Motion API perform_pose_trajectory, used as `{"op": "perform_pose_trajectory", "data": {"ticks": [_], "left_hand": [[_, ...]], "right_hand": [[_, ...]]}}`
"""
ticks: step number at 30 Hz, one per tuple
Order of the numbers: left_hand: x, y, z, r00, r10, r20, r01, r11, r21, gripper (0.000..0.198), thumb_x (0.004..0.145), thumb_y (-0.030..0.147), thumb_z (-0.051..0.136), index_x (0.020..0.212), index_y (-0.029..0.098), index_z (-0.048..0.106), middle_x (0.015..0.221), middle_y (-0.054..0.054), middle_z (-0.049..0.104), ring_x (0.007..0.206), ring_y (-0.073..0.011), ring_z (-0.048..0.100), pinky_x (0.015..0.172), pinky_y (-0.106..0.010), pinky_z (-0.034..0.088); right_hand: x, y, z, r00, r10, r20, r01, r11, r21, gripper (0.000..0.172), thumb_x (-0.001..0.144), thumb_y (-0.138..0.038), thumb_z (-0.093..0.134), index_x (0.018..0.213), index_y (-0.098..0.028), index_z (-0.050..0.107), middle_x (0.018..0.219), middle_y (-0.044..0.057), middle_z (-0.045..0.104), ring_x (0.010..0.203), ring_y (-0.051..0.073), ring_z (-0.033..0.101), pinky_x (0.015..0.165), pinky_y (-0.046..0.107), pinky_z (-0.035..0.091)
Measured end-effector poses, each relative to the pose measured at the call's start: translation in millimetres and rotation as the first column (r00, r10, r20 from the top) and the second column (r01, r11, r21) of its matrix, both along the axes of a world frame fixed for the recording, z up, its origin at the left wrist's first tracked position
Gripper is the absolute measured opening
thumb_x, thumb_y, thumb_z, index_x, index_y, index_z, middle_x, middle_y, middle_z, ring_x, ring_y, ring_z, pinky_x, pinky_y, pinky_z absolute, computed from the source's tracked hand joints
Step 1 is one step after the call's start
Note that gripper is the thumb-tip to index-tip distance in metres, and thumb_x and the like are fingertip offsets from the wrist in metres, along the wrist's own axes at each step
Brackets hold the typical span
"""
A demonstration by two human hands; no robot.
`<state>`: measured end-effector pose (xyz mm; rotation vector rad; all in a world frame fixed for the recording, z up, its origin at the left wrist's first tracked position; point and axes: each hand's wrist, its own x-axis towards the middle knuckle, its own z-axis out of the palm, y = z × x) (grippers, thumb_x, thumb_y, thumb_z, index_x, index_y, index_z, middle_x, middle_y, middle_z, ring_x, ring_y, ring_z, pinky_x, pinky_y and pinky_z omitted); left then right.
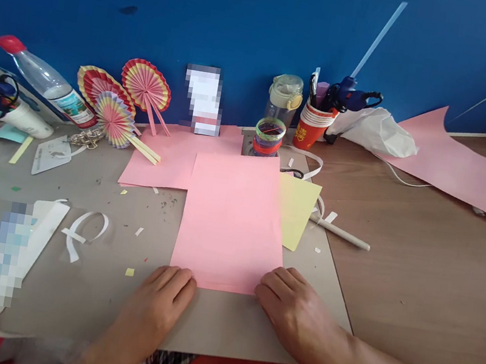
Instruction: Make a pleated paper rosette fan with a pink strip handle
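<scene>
A pink sheet of paper (231, 223) lies on the grey table in front of me, with a narrow crease along its near edge. My left hand (166, 293) grips the sheet's near left corner, fingers together and curled. At the near right corner my right hand (286, 299) holds the same sheet, its fingers bent and pressed together. The thumbs are mostly hidden. A yellow sheet (300, 212) sticks out from under the pink one on the right. More pink paper (159, 156) lies behind it to the left.
Folded paper fans (146, 87), a plastic bottle (61, 93), a clear jar (284, 99), a tape stack (269, 137) and a red cup of tools (313, 125) stand along the blue wall. A grey rod (345, 234) and paper strips (87, 231) lie around. A large pink sheet (465, 174) is at right.
</scene>
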<state>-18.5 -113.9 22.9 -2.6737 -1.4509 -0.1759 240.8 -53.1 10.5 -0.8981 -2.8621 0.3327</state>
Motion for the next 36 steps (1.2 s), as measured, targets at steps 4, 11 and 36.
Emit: {"op": "perform_pose_trajectory", "data": {"ticks": [4, 11, 36], "left_hand": [[3.5, 4.3, 1.8, 0.999, -0.029, -0.030, 0.029, 1.000, 0.011, 0.029, 0.081, -0.004, 0.036, 0.091, 0.012, 0.057, 0.085, -0.009, 0.059, 0.079, -0.0202, 0.053, 0.070, -0.034, 0.046], [4.8, 7.0, -5.1, 0.998, -0.036, -0.046, 0.043, 0.987, 0.157, 0.026, 0.084, -0.002, 0.035, 0.087, 0.012, 0.058, 0.082, -0.008, 0.058, 0.078, -0.0202, 0.052, 0.071, -0.034, 0.044], [-3.7, 0.4, -7.4, 0.991, 0.087, 0.105, -0.085, 0.996, -0.020, 0.029, 0.084, 0.000, 0.034, 0.089, 0.017, 0.056, 0.081, -0.005, 0.057, 0.075, -0.0180, 0.051, 0.073, -0.032, 0.042]], "right_hand": [[-3.3, 1.1, -2.9, 1.000, -0.004, -0.027, 0.005, 0.998, 0.059, 0.015, 0.074, -0.004, 0.054, 0.067, -0.017, 0.052, 0.070, 0.005, 0.052, 0.064, 0.017, 0.038, 0.060, 0.032, 0.024], [-6.3, 0.9, -3.8, 0.999, -0.002, -0.037, 0.007, 0.992, 0.127, 0.017, 0.077, -0.005, 0.052, 0.066, -0.017, 0.051, 0.069, 0.006, 0.051, 0.065, 0.018, 0.037, 0.061, 0.033, 0.023], [-16.1, 10.9, -6.7, 0.997, 0.008, 0.082, -0.018, 0.993, 0.114, 0.016, 0.072, -0.004, 0.053, 0.064, -0.017, 0.053, 0.065, 0.005, 0.050, 0.063, 0.018, 0.038, 0.056, 0.032, 0.019]]}}
